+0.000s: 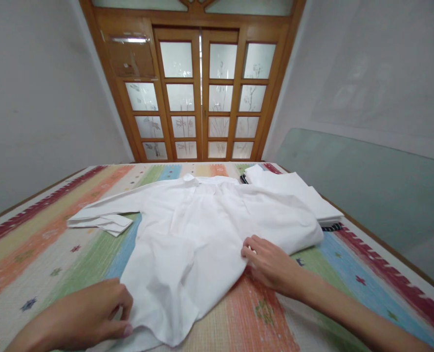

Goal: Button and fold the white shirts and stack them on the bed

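Observation:
A white long-sleeved shirt (pixel 202 234) lies spread over the striped cloth, its collar at the far side and its hem towards me. The sleeve on the left reaches outward and its cuff end is doubled back; the other sleeve extends to the right. My left hand (pixel 88 313) is closed at the near left corner of the hem, thumb and curled fingers pinching the fabric. At the shirt's right side edge, my right hand (pixel 266 261) holds the fabric between bent fingers. Some of its fingertips are hidden behind the hand and cloth.
Beyond the right sleeve rests a stack of folded white garments (pixel 293 193) with dark striped edges showing. A colourful striped cloth (pixel 88 259) covers the table. A pale green panel (pixel 363 190) stands along the right wall, and wooden glazed doors (pixel 201 98) rise behind.

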Tool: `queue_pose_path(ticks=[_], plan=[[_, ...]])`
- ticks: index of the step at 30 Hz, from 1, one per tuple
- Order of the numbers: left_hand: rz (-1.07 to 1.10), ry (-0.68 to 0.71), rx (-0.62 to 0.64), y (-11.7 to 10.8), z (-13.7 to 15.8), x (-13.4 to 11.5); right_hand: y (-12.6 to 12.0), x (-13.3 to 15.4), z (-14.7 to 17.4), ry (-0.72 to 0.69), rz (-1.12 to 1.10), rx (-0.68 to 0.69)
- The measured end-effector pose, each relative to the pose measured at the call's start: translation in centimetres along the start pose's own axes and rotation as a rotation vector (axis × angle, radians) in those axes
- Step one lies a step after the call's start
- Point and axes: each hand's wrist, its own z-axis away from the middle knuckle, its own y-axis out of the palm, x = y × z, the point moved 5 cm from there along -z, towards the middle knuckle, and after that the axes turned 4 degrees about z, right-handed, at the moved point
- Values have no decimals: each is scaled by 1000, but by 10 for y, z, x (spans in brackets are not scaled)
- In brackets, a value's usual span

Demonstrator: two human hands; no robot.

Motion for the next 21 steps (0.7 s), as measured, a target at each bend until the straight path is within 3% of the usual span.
queue_pose_path(ticks=[2,3,7,10,12,16,19,21], plan=[[0,-17,182,8,-5,-10,8,-1,5,20,48,25],[3,-20,210,8,-10,-17,10,-2,7,48,64,19],[46,38,61,-5,-37,-43,11,-5,9,176,109,-21],[50,94,-34,-9,-66,-53,17,-1,8,198,147,13],[-3,74,-84,-7,-90,-51,24,1,8,212,160,47],[-179,-120,-131,4,-139,-30,34,3,8,233,153,46],[-227,-244,-80,14,-166,-15,31,5,8,185,135,-17],[-198,-250,-61,17,-179,-10,19,3,8,154,116,-113]])
